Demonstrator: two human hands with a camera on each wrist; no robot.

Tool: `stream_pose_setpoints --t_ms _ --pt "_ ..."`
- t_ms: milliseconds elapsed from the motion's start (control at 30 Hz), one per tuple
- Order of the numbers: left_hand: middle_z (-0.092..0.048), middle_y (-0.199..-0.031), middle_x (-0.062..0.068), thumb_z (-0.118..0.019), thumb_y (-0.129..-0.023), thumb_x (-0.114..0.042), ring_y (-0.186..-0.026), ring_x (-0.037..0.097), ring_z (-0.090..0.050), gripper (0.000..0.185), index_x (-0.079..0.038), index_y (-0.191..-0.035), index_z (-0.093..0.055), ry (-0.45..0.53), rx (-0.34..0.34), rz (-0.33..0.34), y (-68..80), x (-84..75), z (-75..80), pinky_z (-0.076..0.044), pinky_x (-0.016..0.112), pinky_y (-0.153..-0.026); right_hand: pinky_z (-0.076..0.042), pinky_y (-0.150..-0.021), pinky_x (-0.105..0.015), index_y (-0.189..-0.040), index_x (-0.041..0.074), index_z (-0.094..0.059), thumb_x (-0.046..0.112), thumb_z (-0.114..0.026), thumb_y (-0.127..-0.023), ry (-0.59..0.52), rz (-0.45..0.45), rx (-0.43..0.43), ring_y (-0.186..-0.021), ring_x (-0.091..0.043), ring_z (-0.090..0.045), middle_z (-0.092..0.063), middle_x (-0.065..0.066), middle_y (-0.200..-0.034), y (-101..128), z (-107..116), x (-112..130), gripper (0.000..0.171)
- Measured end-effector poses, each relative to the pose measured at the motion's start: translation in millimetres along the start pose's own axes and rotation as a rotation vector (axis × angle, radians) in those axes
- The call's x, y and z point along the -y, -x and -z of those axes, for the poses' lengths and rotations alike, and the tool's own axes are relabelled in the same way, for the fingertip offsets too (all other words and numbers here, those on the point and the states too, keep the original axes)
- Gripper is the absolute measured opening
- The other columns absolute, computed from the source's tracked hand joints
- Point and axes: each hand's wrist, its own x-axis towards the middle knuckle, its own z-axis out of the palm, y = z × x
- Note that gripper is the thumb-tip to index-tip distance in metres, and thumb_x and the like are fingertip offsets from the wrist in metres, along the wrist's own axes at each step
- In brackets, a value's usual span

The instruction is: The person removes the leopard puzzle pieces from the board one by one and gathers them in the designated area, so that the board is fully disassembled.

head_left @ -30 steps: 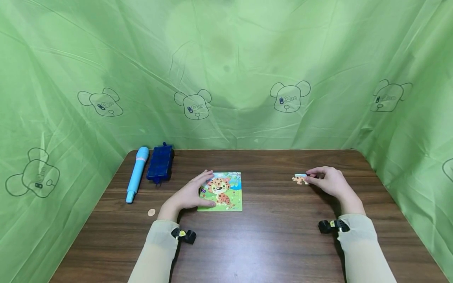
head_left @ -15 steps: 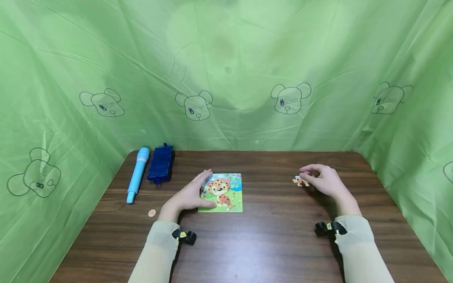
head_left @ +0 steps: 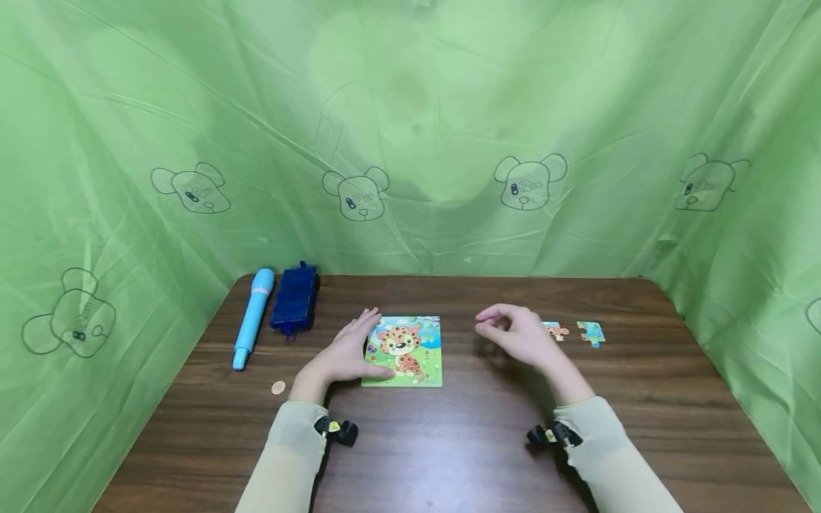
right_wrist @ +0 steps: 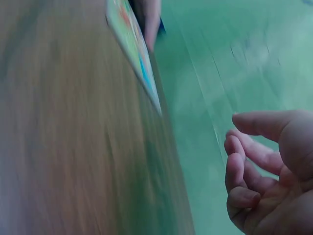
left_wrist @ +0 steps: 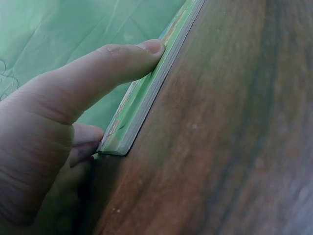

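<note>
Wooden table [head_left: 449,442], dark brown with lengthwise grain, enclosed at the back and both sides by a green cloth backdrop [head_left: 410,128] printed with outline bear heads. Far left corner of the table: a light blue toy microphone [head_left: 253,316], lying with its head toward the backdrop, and just beside it on the right a dark blue plastic case [head_left: 295,306], also lying lengthwise. Nearer the front, below the microphone's handle end: a small round coin [head_left: 278,387], flat on the wood and apart from the other objects.
</note>
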Motion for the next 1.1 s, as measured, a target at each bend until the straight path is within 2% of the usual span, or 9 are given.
stream_pose_setpoints --t_ms 133,333,533,733,967,1100 --pt "-0.021 -0.182 0.008 -0.093 -0.073 -0.071 -0.169 0.031 -0.011 0.134 -0.01 -0.174 -0.029 0.003 -0.015 0.009 0.6 1.2 -0.4 -0.018 0.065 -0.131 -0.058 -0.074 -0.033 -0.118 0.006 -0.079 0.022 -0.083 -0.098 -0.093 -0.033 0.018 -0.078 -0.017 -0.071 -0.078 0.0 -0.097 -10 -38 26 0.026" --pt "-0.022 -0.182 0.007 -0.093 -0.07 -0.074 -0.169 0.032 -0.012 0.139 -0.011 -0.174 -0.027 0.023 -0.033 0.033 3.8 2.7 0.8 -0.02 0.066 -0.131 -0.06 -0.075 -0.032 -0.115 0.004 -0.078 0.017 -0.085 -0.094 -0.218 -0.095 -0.006 -0.08 -0.018 -0.072 -0.077 -0.002 -0.095 -33 -93 61 0.026" --pt "-0.024 -0.181 0.009 -0.094 -0.071 -0.071 -0.169 0.033 -0.013 0.137 -0.009 -0.174 -0.028 0.03 -0.039 0.013 5.5 4.6 0.8 -0.018 0.067 -0.13 -0.056 -0.075 -0.03 -0.117 0.006 -0.078 0.019 -0.086 -0.091 -0.187 -0.081 0.009 -0.081 -0.012 -0.067 -0.076 0.002 -0.092 -49 -130 78 0.03" --pt "-0.024 -0.181 0.011 -0.093 -0.074 -0.069 -0.169 0.034 -0.013 0.133 -0.006 -0.173 -0.029 0.022 -0.031 -0.012 3.9 6.2 0.5 -0.017 0.067 -0.131 -0.053 -0.072 -0.029 -0.116 0.003 -0.077 0.015 -0.085 -0.09 -0.163 -0.073 0.016 -0.073 -0.009 -0.063 -0.074 0.002 -0.085 -53 -151 81 0.03" --pt "-0.025 -0.181 0.009 -0.095 -0.073 -0.067 -0.169 0.034 -0.013 0.134 -0.008 -0.173 -0.029 0.049 -0.034 0.006 0.7 3.7 0.1 -0.017 0.067 -0.131 -0.054 -0.068 -0.03 -0.121 0.006 -0.077 0.008 -0.087 -0.084 -0.162 -0.208 -0.008 -0.075 -0.014 -0.065 -0.074 -0.002 -0.087 -53 -157 74 0.038" --pt "-0.023 -0.182 0.006 -0.095 -0.073 -0.069 -0.169 0.031 -0.012 0.134 -0.01 -0.174 -0.028 0.03 -0.016 0.011 -1.0 2.2 0.2 -0.016 0.065 -0.132 -0.052 -0.066 -0.029 -0.121 0.007 -0.078 0.01 -0.091 -0.082 -0.143 -0.253 -0.006 -0.076 -0.016 -0.064 -0.072 -0.001 -0.086 -52 -155 72 0.042"
